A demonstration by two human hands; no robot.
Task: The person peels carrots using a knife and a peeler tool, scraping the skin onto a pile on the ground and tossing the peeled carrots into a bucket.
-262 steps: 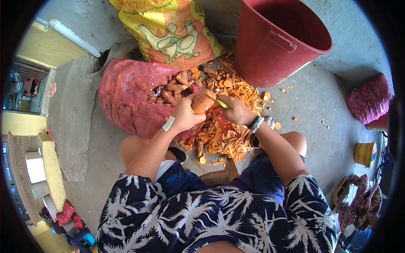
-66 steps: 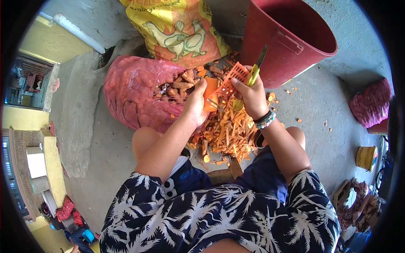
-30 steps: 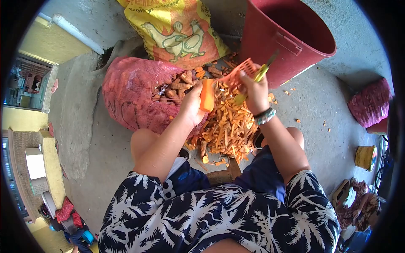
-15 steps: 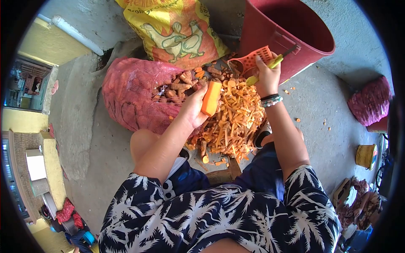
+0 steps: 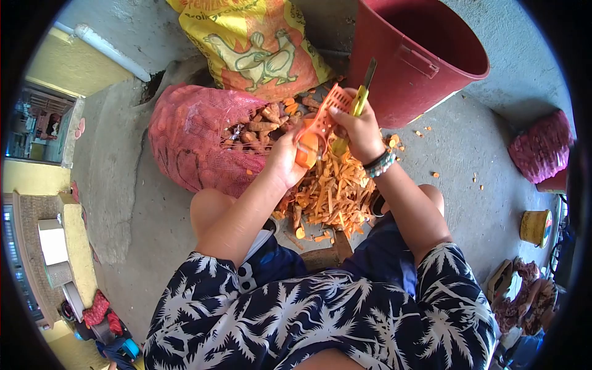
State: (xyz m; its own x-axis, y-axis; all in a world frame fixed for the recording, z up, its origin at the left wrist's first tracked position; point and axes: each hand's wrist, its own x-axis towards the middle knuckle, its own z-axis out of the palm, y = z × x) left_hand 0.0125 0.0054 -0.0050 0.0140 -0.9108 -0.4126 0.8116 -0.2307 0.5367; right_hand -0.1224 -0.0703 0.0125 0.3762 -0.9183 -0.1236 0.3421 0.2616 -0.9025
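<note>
My left hand point(image 5: 286, 155) is closed around a peeled carrot point(image 5: 306, 156) with a blunt cut end. In my right hand point(image 5: 361, 132) are an orange plastic peeler point(image 5: 336, 103) with a perforated handle and a knife point(image 5: 360, 100) with a yellow-green handle, its blade pointing up and away. The peeler's head lies across the carrot, seemingly touching it. Beneath both hands, a heap of carrot peelings point(image 5: 333, 200) covers the floor between my feet.
A red mesh sack point(image 5: 191, 139) of unpeeled carrots point(image 5: 262, 126) lies open at left. Behind it stands a yellow feed sack point(image 5: 256, 52). A tall red bin point(image 5: 388, 68) stands at back right. Farther right are a pink mesh bundle point(image 5: 542, 148) and a yellow bucket point(image 5: 534, 228).
My right hand has moved left, bringing the peeler from beside the bin onto the carrot. The knife has swung more upright. My left hand has barely moved.
</note>
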